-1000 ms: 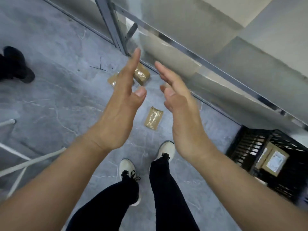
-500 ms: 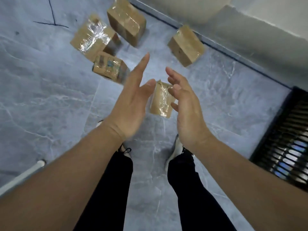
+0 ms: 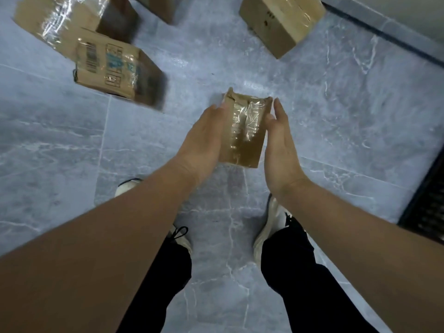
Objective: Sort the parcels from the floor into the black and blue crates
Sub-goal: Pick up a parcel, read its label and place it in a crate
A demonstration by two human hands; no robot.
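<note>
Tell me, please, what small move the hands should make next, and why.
Probably press both palms inward to clamp the small brown tape-wrapped cardboard parcel. The left hand and the right hand flank its two long sides with straight fingers, so it looks not yet gripped, and it lies on the grey marbled floor.

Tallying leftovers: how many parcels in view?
5: small parcel between left hand and right hand, printed parcel left, taped parcel top-left, cropped parcel top-centre, plain parcel top-right. Others possibly off-frame.
</note>
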